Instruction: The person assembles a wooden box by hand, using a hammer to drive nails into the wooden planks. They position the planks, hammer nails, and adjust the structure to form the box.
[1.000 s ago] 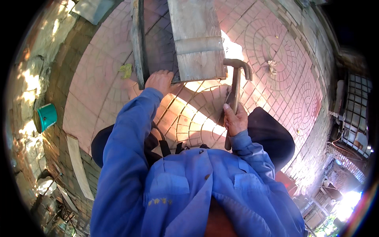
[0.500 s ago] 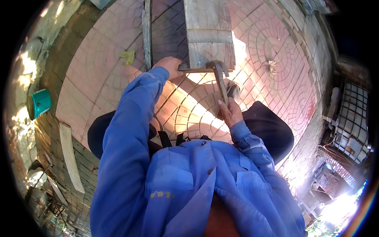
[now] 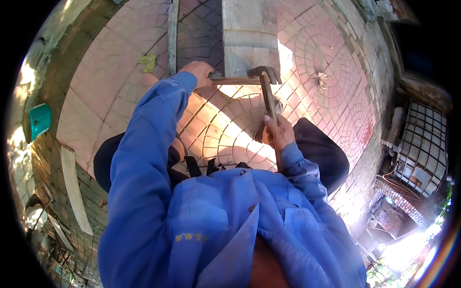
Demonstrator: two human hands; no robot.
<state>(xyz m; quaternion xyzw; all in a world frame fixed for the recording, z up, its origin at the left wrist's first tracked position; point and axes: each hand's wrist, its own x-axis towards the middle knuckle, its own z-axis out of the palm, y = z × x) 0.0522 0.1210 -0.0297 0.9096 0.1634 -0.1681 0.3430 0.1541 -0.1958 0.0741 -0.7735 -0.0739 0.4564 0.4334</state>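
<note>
In front of me, a weathered wide board (image 3: 249, 36) runs away from me, with a narrow wooden crosspiece (image 3: 235, 81) along its near end. My left hand (image 3: 198, 73) is closed around the left end of that crosspiece. A claw hammer (image 3: 267, 96) is in my right hand (image 3: 280, 132), whose fingers wrap the wooden handle low down. The hammer's head is at the right part of the board's near edge; whether it touches the wood I cannot tell. Left of the board lies a thin wooden strip (image 3: 173, 38), its near end by my left wrist.
Patterned reddish paving with bright sun patches lies beneath, between my bent knees. A yellowish leaf (image 3: 148, 62) and a dry leaf (image 3: 322, 79) lie there. At left are a green bucket (image 3: 39, 120) and a loose plank (image 3: 74, 185). A caged white tank (image 3: 422, 146) stands at right.
The whole view has shifted slightly, so everything appears a little further left and up. Both hands keep their holds, and the hammer's head stays by the board's near edge.
</note>
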